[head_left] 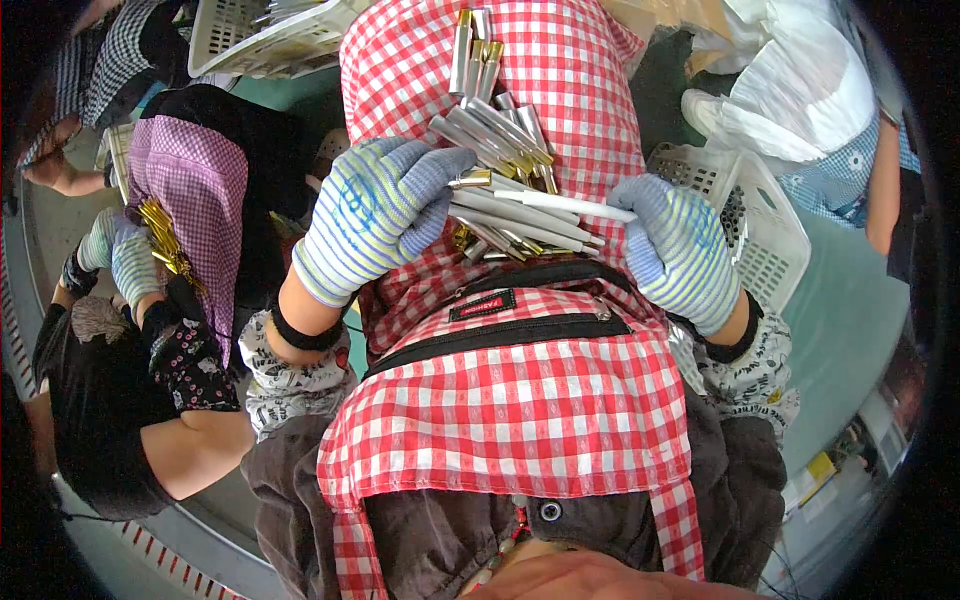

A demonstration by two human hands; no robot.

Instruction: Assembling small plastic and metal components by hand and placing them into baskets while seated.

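My left hand (375, 215), in a striped knit glove, is closed with fingertips pinching a short metal tube (474, 179) with a gold end. Across from it, my right hand (685, 245), gloved alike, pinches the right end of a white tapered stick (575, 205). The stick's other end lies close to the tube; I cannot tell whether they touch. Below the stick, more white sticks (530, 222) rest on my lap. A loose pile of silver tubes with gold ends (490, 130) is spread over the red checked apron (590, 100).
A white plastic basket (780, 240) stands right of my right hand, with small dark-ended pieces inside. Another white basket (265, 40) is at the upper left. On the left, a person in gloves (130, 260) holds a gold bundle (168, 235). White bags (800, 85) lie at the upper right.
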